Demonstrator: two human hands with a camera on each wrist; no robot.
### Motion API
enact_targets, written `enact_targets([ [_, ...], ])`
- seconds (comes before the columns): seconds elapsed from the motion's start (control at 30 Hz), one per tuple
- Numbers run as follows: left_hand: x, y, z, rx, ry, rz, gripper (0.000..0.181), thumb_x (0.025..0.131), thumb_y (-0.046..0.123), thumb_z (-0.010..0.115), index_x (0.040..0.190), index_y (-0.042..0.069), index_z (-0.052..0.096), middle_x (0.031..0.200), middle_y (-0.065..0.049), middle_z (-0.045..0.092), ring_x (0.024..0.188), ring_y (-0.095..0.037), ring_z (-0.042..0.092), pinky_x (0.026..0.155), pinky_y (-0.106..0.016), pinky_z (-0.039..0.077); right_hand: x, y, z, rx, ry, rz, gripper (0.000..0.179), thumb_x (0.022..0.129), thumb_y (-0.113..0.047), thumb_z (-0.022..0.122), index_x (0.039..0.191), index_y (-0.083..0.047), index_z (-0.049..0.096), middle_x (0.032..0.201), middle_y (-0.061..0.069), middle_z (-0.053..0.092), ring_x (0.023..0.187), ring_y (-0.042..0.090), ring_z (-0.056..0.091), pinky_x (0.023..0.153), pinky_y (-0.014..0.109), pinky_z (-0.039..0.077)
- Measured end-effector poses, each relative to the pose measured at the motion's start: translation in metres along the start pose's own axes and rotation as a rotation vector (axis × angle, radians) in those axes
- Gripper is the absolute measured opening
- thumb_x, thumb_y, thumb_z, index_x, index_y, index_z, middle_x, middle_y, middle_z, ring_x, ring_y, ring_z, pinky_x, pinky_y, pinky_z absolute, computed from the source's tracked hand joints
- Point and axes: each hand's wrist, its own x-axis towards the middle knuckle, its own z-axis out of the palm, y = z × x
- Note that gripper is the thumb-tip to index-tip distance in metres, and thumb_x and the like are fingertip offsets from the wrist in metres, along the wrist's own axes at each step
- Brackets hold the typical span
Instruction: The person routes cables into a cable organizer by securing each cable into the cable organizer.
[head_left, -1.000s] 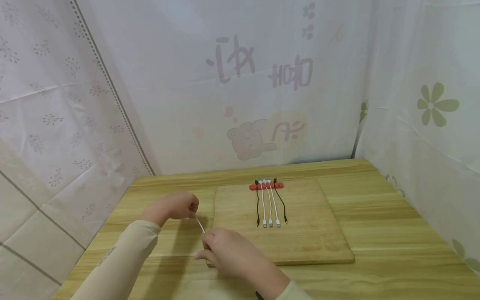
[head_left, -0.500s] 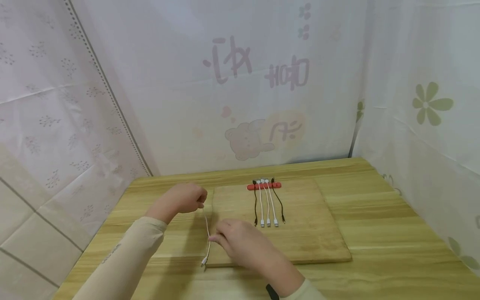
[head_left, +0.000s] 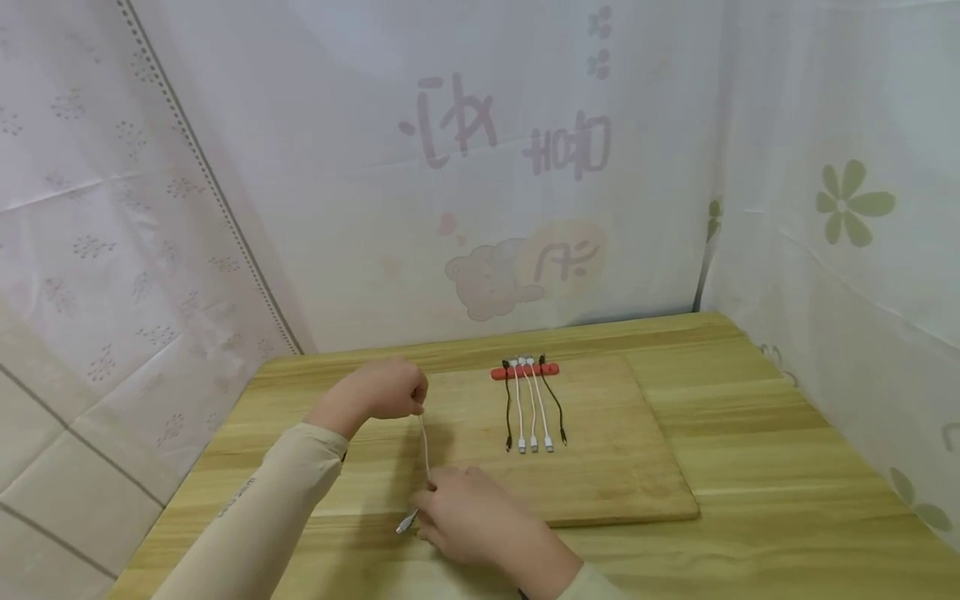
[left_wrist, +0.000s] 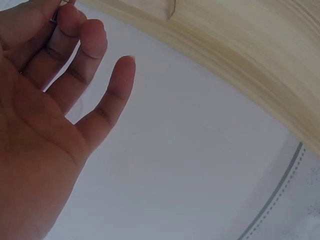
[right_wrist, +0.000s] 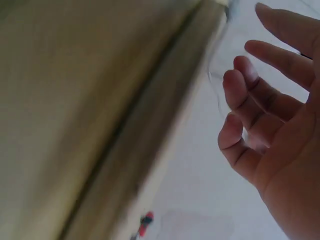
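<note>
My left hand pinches the upper end of a short white charging cable above the left edge of a wooden board. A small metal connector tip shows between thumb and index finger in the left wrist view, where the little finger stands apart. The cable hangs down to my right hand, and its lower plug sticks out beyond the fingers. In the right wrist view, the fingers are loosely bent and apart, with no cable clearly between them. The right hand hides part of the cable in the head view.
The wooden board lies on a wood-grain table. At its far edge a red cable holder keeps several black and white cables side by side, plugs toward me. Patterned curtains enclose the table at the back and sides.
The left hand has moved right with the cable, toward the board. The right hand let the lower end show, drew slightly back, then came down over the cable's lower part.
</note>
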Motion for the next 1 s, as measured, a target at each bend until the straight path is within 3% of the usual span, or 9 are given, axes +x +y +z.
enact_targets([
  [0.1, 0.001, 0.001, 0.001, -0.008, -0.005, -0.017, 0.029, 0.098, 0.019, 0.077, 0.072, 0.018, 0.063, 0.071, 0.007, 0.055, 0.065, -0.01, 0.046, 0.063, -0.03, 0.041, 0.009, -0.011, 0.011, -0.09, -0.013, -0.026, 0.02, 0.099, -0.048, 0.073, 0.115, -0.037, 0.076, 0.11, -0.01, 0.067, 0.102, 0.008, 0.066, 0.082, 0.032, 0.054],
  [0.27, 0.002, -0.001, 0.006, -0.015, -0.009, -0.035, 0.023, 0.099, 0.019, 0.075, 0.077, 0.018, 0.068, 0.076, 0.005, 0.06, 0.068, -0.012, 0.05, 0.066, -0.032, 0.044, 0.015, -0.019, 0.022, -0.214, 0.066, -0.096, 0.005, 0.099, -0.037, 0.073, 0.1, -0.035, 0.077, 0.1, -0.012, 0.068, 0.097, 0.007, 0.066, 0.079, 0.029, 0.053],
  [0.57, 0.005, -0.007, 0.006, 0.036, 0.039, -0.028, 0.022, 0.1, 0.017, 0.072, 0.08, 0.02, 0.065, 0.08, 0.005, 0.063, 0.072, -0.014, 0.056, 0.069, -0.033, 0.047, 0.014, -0.014, 0.01, -0.153, 0.111, -0.113, 0.007, 0.101, -0.034, 0.073, 0.102, -0.028, 0.074, 0.099, -0.012, 0.068, 0.097, 0.005, 0.066, 0.081, 0.026, 0.052],
  [0.77, 0.007, -0.004, 0.007, 0.074, 0.115, -0.03, 0.019, 0.098, 0.015, 0.072, 0.081, 0.02, 0.065, 0.08, 0.006, 0.064, 0.073, -0.014, 0.057, 0.068, -0.034, 0.048, 0.001, -0.012, -0.008, -0.197, 0.182, -0.106, 0.018, 0.102, -0.037, 0.069, 0.107, -0.02, 0.072, 0.104, -0.009, 0.071, 0.1, 0.007, 0.068, 0.083, 0.028, 0.054],
  [1.0, 0.019, 0.009, 0.008, 0.098, 0.202, -0.063, 0.013, 0.098, 0.022, 0.074, 0.086, 0.022, 0.07, 0.084, 0.008, 0.069, 0.073, -0.012, 0.06, 0.064, -0.035, 0.05, -0.015, 0.0, -0.026, -0.127, 0.139, -0.018, 0.012, 0.096, -0.025, 0.071, 0.101, -0.015, 0.072, 0.094, -0.007, 0.071, 0.09, 0.007, 0.068, 0.077, 0.026, 0.052],
])
